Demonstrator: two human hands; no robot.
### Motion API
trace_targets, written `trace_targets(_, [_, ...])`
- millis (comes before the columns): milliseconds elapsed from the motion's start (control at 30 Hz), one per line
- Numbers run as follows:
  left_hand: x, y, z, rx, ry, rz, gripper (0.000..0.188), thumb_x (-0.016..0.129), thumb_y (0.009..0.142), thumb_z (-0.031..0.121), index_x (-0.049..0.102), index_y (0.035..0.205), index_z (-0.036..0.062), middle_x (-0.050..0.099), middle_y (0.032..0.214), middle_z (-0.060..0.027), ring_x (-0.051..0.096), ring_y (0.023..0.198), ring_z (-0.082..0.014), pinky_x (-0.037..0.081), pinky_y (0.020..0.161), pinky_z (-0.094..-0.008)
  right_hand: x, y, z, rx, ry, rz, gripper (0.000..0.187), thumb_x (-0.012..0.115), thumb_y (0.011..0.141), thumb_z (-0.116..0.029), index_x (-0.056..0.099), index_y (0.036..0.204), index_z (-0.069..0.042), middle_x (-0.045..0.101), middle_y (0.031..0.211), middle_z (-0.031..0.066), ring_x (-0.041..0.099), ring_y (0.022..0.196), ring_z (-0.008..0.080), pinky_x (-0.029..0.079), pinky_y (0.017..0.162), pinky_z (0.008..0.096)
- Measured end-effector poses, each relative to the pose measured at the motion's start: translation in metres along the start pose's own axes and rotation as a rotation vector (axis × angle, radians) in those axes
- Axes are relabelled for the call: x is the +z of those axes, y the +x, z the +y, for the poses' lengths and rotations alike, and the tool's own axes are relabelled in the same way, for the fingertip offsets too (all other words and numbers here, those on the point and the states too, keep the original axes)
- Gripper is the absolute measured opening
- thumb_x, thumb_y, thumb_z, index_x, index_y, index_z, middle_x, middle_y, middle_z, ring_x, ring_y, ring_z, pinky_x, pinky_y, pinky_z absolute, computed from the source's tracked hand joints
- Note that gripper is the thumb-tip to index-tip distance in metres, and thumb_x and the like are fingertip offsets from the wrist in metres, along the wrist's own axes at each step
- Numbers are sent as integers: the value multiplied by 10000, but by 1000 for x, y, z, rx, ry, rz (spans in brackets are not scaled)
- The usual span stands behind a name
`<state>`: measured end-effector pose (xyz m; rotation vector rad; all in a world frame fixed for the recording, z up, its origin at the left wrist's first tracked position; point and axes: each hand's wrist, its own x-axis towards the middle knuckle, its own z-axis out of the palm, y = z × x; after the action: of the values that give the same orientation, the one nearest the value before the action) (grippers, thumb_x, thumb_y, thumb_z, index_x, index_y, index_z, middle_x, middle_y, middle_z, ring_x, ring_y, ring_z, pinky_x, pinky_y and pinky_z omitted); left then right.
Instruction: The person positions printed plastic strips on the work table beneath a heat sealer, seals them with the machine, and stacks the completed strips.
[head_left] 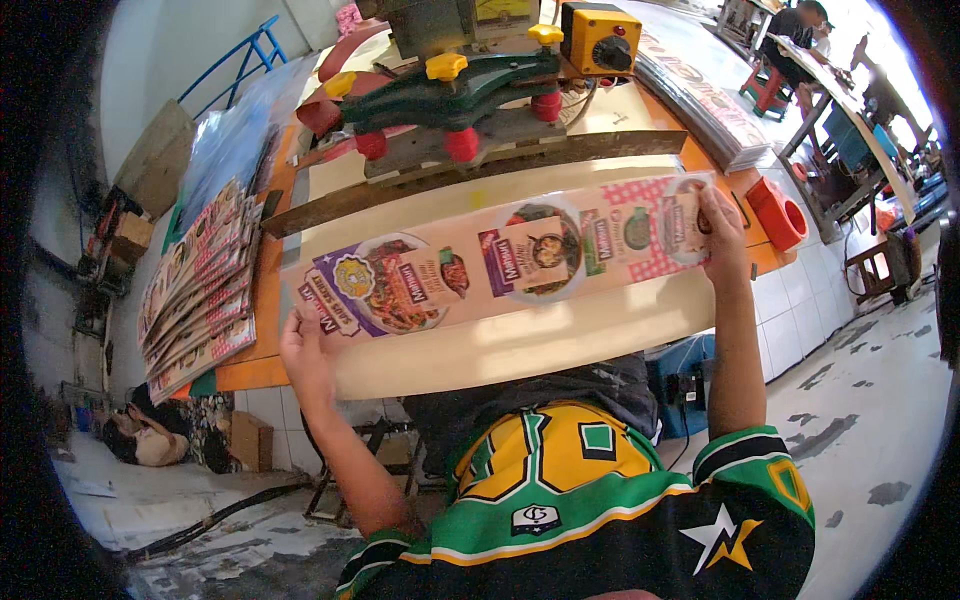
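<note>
A long printed plastic sheet (pixel 470 300) with food pictures and a pink checked pattern is stretched between my hands, tilted up to the right. My left hand (pixel 308 350) is closed on its lower left end, thumb on top. At the upper right end my right hand (pixel 725 235) pinches the other edge. The sheet is over a pale cream work surface (pixel 540 360) with a rounded front edge. Just beyond it runs a long metal bar (pixel 560 150) of a press machine (pixel 450 90), which has a dark green bracket, yellow knobs and red fittings.
A fanned stack of similar printed sheets (pixel 205 285) lies on the orange table's left side, near clear plastic sheets (pixel 225 140). A yellow control box (pixel 600 40) sits behind the press. On the right are a red-orange holder (pixel 778 213) and another flat stack (pixel 700 100). People sit farther off.
</note>
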<state>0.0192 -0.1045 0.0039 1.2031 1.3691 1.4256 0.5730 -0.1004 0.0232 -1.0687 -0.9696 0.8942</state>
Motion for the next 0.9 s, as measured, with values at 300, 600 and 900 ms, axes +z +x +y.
trace_targets(300, [-9,4,-17,93,-248,145,241,583,1057,236,618,1124,7,701,1052,-52,661,916,-111,534,830,-262,22,-2,13,68,-13,-35,314,560,1053,-311,658,1139,-25,630,870,-33,563,723,25,467,630,205])
trace_targets(600, [-21,8,-30,52,-513,130,239,595,1042,243,629,1137,26,704,1100,-71,684,962,-149,565,843,-316,6,-3,22,30,37,2,358,537,1064,-277,643,1240,16,679,995,25,626,815,70,503,712,228])
trace_targets(900, [-28,-1,-22,19,-614,72,259,607,1031,209,628,1181,-1,708,1128,-98,690,1004,-175,561,892,-323,-15,11,42,27,64,-58,408,521,1070,-232,568,1340,71,692,1176,89,678,1006,128,547,871,276])
